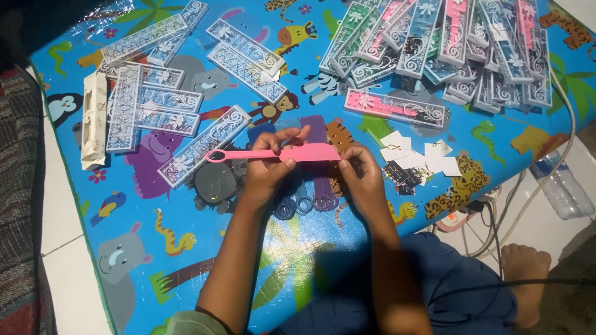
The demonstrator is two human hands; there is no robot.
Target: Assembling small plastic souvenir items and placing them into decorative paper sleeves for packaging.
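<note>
I hold a long flat pink plastic strip (273, 154) with a ring at its left end, level above a blue mat (205, 248) printed with cartoon animals. My left hand (270, 164) pinches the strip near its middle. My right hand (360, 170) grips its right end. Under my hands lie several purple and blue strips (307, 201) with ringed ends. Small white paper tags (416, 156) lie just right of my right hand.
Long patterned slim boxes are scattered at the mat's left (155, 99) and stacked in a heap at the upper right (459, 43). A cream box (93, 121) stands at the far left. A plastic bottle (562, 186), cables (496, 229) and my bare foot (524, 260) are on the tiled floor.
</note>
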